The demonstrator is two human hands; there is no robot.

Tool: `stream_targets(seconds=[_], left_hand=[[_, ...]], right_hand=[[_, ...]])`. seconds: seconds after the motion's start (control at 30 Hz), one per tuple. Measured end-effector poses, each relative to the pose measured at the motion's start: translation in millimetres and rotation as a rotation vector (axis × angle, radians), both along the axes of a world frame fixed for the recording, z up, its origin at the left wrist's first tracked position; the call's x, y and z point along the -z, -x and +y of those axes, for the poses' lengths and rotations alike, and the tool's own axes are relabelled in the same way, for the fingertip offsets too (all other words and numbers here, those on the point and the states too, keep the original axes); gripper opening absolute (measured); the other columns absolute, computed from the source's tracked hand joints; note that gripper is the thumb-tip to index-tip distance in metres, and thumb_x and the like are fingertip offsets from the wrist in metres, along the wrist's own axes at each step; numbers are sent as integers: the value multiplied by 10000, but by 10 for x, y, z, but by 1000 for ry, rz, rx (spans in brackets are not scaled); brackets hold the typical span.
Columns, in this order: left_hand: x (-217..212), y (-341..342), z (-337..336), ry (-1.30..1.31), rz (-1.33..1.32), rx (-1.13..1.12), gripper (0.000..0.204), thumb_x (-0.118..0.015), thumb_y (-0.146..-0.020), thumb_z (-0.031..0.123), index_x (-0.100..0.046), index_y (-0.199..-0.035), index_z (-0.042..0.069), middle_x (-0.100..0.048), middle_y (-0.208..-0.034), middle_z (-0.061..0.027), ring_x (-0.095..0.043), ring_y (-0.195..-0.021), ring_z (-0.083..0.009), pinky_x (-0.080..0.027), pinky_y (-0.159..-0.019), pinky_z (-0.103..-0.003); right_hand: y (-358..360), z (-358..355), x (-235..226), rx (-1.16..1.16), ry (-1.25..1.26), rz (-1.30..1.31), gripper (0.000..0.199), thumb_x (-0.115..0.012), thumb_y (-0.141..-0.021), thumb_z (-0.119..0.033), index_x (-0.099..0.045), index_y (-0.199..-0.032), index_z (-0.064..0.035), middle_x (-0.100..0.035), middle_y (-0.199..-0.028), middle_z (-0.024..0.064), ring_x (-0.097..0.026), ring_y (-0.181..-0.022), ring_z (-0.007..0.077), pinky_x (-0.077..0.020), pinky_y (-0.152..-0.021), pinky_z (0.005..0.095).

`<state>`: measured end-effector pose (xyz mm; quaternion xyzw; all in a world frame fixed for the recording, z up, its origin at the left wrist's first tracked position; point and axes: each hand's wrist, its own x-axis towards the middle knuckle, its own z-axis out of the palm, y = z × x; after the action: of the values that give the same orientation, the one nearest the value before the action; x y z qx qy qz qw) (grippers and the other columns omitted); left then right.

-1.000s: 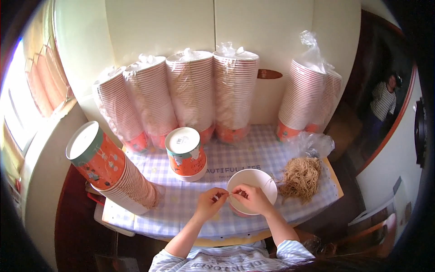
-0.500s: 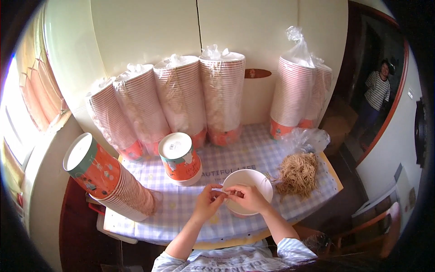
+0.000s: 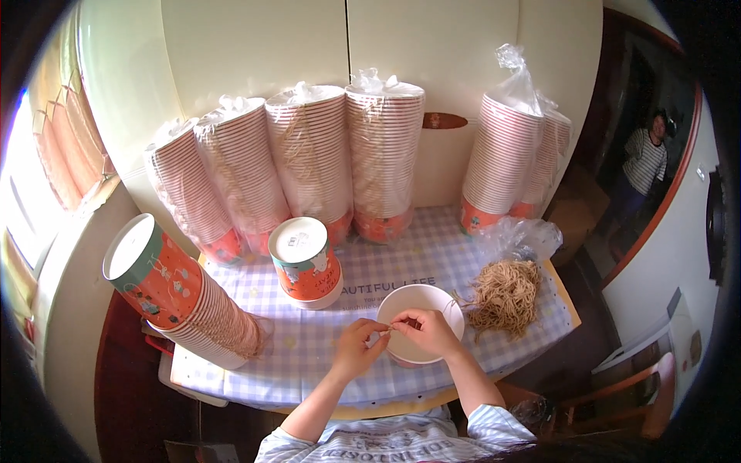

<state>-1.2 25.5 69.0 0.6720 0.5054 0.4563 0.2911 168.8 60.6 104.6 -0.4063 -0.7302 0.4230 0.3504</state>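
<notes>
An open white paper bucket (image 3: 423, 356) stands upright at the table's near edge. Over its left rim, my left hand (image 3: 359, 347) and my right hand (image 3: 426, 332) meet fingertip to fingertip. Both are closed in a pinch on what looks like a thin tan cord, mostly hidden by the fingers. To the right of the bucket lies a loose bundle of tan cords (image 3: 505, 299), with a strand reaching toward the bucket's rim. An upside-down orange and green paper bucket (image 3: 309, 278) sits to the left beyond my hands.
A leaning stack of nested buckets (image 3: 181, 297), cords along its side, stands at the left. Several plastic-wrapped bucket stacks (image 3: 309, 162) line the back. Clear plastic wrap (image 3: 521, 238) lies behind the cord bundle. A person (image 3: 644, 158) stands in the doorway; a wooden chair (image 3: 641, 397) is at right.
My hands stay together over the bucket's rim, their pinched fingertips shifted slightly. The view has tilted a little. Bucket and cord bundle rest where they were.
</notes>
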Motion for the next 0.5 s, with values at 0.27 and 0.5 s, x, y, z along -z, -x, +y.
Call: stream_targets(seconds=[0.27, 0.5], left_hand=[[133, -4, 28, 59, -63, 11, 143, -637, -753, 154, -616, -849, 51, -584, -762, -39, -481, -597, -103, -386, -508, -244], [84, -41, -15, 297, -483, 132, 99, -587, -802, 88, -569, -864, 13, -567, -735, 10, -484, -637, -32, -395, -572, -178]], right_hand=[[13, 12, 68, -3, 12, 45, 129, -598, -805, -109, -618, -882, -8, -633, -772, 42, -569, -683, 80, -460, -617, 226], [0, -14, 33, -26, 18, 25, 111, -594, -805, -82, -608, -878, 1, -629, -793, 45, -565, -720, 74, -460, -637, 224]])
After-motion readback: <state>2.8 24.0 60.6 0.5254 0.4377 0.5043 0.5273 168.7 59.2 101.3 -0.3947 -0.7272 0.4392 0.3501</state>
